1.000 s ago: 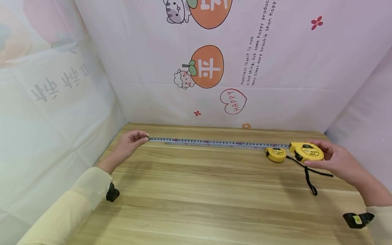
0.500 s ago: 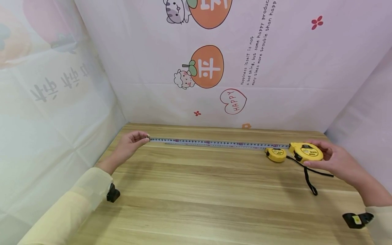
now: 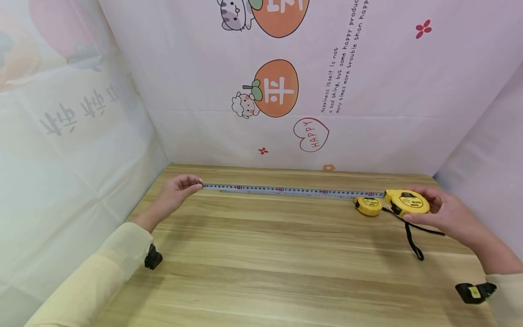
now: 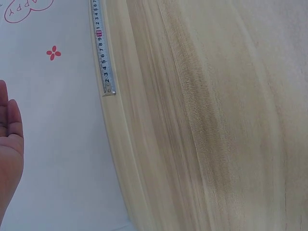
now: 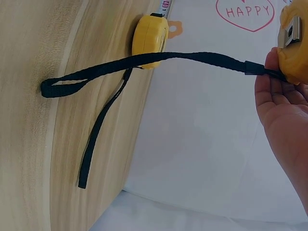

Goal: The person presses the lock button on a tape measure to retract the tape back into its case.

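Observation:
My right hand [image 3: 451,213] grips a large yellow tape measure [image 3: 408,202] by its case, above the right side of the table. From the case a long blade [image 3: 302,192] runs left across the table. At its far end my left hand [image 3: 173,195] pinches the tip between thumb and fingers. A smaller yellow tape measure [image 3: 369,206] lies on the table just left of and below the large one. Its blade [image 4: 103,57], pulled out too, rests on the wood with the metal end hook showing in the left wrist view.
A black strap [image 5: 173,54] hangs from the large tape measure. A second black strap [image 5: 96,130] trails from the small one over the wooden table [image 3: 261,263]. Printed white cloth [image 3: 204,91] forms walls behind and at both sides.
My left hand has drifted slightly right with the blade tip, and the large tape measure has shifted a touch left. The blade's marks have slid toward the case. The small tape measure stays put.

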The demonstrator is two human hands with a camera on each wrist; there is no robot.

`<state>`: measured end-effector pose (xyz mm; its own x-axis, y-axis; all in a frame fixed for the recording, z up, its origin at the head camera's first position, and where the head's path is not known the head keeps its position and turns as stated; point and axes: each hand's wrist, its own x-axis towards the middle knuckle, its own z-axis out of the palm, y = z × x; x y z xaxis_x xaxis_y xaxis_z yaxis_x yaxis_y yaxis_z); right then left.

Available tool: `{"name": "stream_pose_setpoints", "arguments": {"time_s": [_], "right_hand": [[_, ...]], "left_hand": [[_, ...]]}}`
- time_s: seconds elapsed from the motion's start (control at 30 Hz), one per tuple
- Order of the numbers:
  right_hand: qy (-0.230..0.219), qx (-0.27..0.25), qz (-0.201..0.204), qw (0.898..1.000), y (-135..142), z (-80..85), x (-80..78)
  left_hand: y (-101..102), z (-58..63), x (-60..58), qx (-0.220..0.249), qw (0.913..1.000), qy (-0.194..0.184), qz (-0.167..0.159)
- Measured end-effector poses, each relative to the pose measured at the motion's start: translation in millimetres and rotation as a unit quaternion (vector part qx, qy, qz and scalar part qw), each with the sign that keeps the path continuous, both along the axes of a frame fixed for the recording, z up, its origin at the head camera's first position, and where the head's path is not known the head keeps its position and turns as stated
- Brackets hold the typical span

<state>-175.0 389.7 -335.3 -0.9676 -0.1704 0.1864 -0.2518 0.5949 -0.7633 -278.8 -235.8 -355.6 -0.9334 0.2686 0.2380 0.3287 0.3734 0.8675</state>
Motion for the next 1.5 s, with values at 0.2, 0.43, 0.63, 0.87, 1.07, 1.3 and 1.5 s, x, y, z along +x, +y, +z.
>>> {"name": "stream_pose_setpoints", "arguments": {"time_s": [0.2,0.43,0.63,0.87,1.07,1.3,1.5], "right_hand": [[-0.004,0.008,-0.008,1.000,0,1.2,-0.1],[-0.004,0.007,-0.008,1.000,-3,2.0,0.6],[0.000,0.009,-0.012,1.000,-4,1.2,1.0],[0.006,0.006,-0.002,1.000,-6,0.1,0.6],[0.009,-0.002,0.001,1.000,-7,-0.8,0.7],[0.013,0.005,-0.008,1.000,-10,-0.3,1.9],[0.017,0.008,-0.008,1.000,-11,0.2,2.4]], "left_hand": [[1,-0.2,-0.4,-0.005,1.0000,0.000,0.002],[1,-2.8,-1.6,0.003,0.9999,0.005,-0.010],[4,-4.3,-1.2,0.005,0.9999,0.010,-0.008],[6,-4.3,0.2,0.007,0.9999,0.007,-0.008],[8,-2.8,0.2,0.011,0.9999,-0.001,-0.010],[11,-1.0,2.2,0.012,0.9998,-0.002,-0.013],[12,-1.3,2.6,0.012,0.9998,-0.006,-0.014]]}}
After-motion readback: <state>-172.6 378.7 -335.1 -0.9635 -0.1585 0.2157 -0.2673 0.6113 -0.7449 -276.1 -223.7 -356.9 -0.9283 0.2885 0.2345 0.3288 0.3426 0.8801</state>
